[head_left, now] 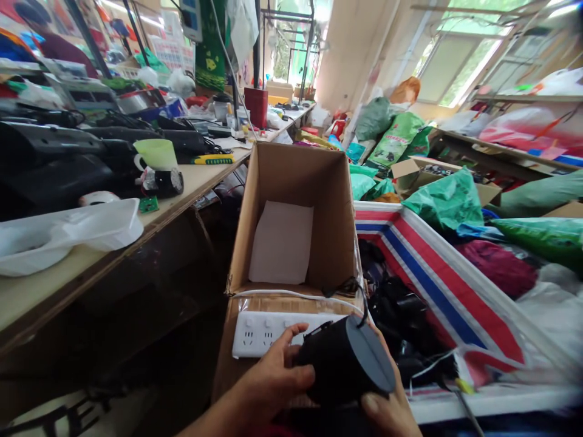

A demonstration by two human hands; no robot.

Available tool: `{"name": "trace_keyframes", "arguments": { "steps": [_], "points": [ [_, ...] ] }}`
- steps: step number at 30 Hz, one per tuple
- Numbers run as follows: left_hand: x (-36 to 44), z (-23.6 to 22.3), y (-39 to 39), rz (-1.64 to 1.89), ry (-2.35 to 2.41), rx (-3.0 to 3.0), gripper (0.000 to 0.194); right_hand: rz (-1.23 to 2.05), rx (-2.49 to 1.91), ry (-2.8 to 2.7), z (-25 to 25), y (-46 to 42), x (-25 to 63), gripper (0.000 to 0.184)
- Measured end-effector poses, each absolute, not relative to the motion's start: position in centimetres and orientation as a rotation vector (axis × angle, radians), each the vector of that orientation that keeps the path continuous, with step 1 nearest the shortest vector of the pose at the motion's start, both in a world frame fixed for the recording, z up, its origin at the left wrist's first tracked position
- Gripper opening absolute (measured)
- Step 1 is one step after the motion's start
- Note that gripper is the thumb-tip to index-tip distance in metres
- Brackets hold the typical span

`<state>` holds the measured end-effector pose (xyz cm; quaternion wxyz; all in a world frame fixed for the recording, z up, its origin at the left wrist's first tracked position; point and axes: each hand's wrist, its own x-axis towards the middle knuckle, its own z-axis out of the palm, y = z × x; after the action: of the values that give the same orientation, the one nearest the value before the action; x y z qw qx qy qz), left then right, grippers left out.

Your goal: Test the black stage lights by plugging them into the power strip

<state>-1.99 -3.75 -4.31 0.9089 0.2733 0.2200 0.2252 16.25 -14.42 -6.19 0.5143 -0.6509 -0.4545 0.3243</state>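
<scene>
A black cylindrical device with a flat grey end [347, 361] is held between my two hands, tilted toward the right. My left hand [280, 376] grips its left side, thumb on the front and fingers behind. On the right side, my right hand [389, 403] wraps round the grey end, its thumb at the lower edge. From the top of the device a black cord runs up toward the carton's edge. A white power strip [255, 335] lies just beyond my hands. Behind the strip stands an open cardboard box [332, 224] with a pale sheet inside.
Along the left runs a workbench [200, 182] bearing a white tray [100, 227], a light green cup [157, 155] and a yellow-handled tool [214, 159]. At right, a striped bag [423, 273] holds black items. Green sacks [449, 197] lie beyond it.
</scene>
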Motion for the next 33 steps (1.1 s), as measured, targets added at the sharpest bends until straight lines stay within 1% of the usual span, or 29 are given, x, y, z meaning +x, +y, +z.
{"name": "trace_keyframes", "arguments": {
  "steps": [4, 6, 9, 12, 13, 15, 16, 17, 20, 21, 22, 24, 26, 27, 30, 33],
  "points": [
    [-2.3, -4.3, -3.8, 0.350, 0.499, 0.610, 0.087, 0.850, -1.472, -0.998, -5.1, -13.6, 16.2, 0.092],
    [-2.5, -4.8, -3.7, 0.325, 0.633, 0.719, 0.078, 0.889, -1.467, -1.045, -4.5, -13.3, 16.3, 0.090],
    [-2.8, -5.0, -3.4, 0.333, 0.753, 0.837, 0.060, 0.889, -1.463, -1.100, -4.0, -13.0, 16.0, 0.088],
    [-3.1, -4.0, -3.3, 0.334, 0.856, 1.077, 0.040, 0.884, -1.453, -1.111, -4.0, -13.2, 15.8, 0.092],
    [-3.2, -3.5, -3.2, 0.327, 0.882, 1.145, 0.035, 0.942, -1.429, -1.132, -4.0, -13.4, 16.1, 0.096],
    [-3.5, -2.8, -3.1, 0.297, 0.892, 1.192, 0.031, 1.125, -1.380, -1.150, -3.9, -13.9, 17.3, 0.103],
    [-3.7, -2.4, -3.1, 0.280, 0.882, 1.188, 0.029, 1.218, -1.362, -1.134, -3.7, -14.1, 18.1, 0.101],
    [-3.8, -2.2, -3.0, 0.264, 0.866, 1.184, 0.028, 1.287, -1.353, -1.103, -3.6, -14.1, 19.1, 0.095],
    [-4.1, -1.2, -2.8, 0.231, 0.799, 1.176, 0.025, 1.356, -1.386, -1.087, -3.5, -13.0, 21.6, 0.064],
    [-4.1, -0.7, -2.7, 0.233, 0.769, 1.160, 0.024, 1.310, -1.435, -1.127, -3.6, -12.1, 22.0, 0.058],
    [-4.1, -0.2, -2.7, 0.240, 0.739, 1.139, 0.025, 1.212, -1.504, -1.186, -3.9, -11.1, 22.1, 0.058],
    [-4.0, 0.8, -2.7, 0.237, 0.692, 1.115, 0.027, 0.893, -1.642, -1.335, -4.6, -8.6, 21.3, 0.069],
    [-3.9, 1.8, -2.7, 0.201, 0.692, 1.164, 0.027, 0.626, -1.674, -1.462, -5.3, -6.3, 19.4, 0.077],
    [-3.9, 2.2, -2.7, 0.168, 0.696, 1.215, 0.027, 0.574, -1.652, -1.517, -5.6, -5.3, 18.4, 0.073],
    [-4.1, 2.8, -2.6, 0.091, 0.668, 1.337, 0.026, 0.551, -1.576, -1.578, -6.1, -3.5, 16.4, 0.038],
    [-5.0, 3.1, -2.4, 0.071, 0.649, 1.344, 0.027, 0.459, -1.582, -1.512, -5.7, -3.4, 17.2, 0.023]
  ]
}}
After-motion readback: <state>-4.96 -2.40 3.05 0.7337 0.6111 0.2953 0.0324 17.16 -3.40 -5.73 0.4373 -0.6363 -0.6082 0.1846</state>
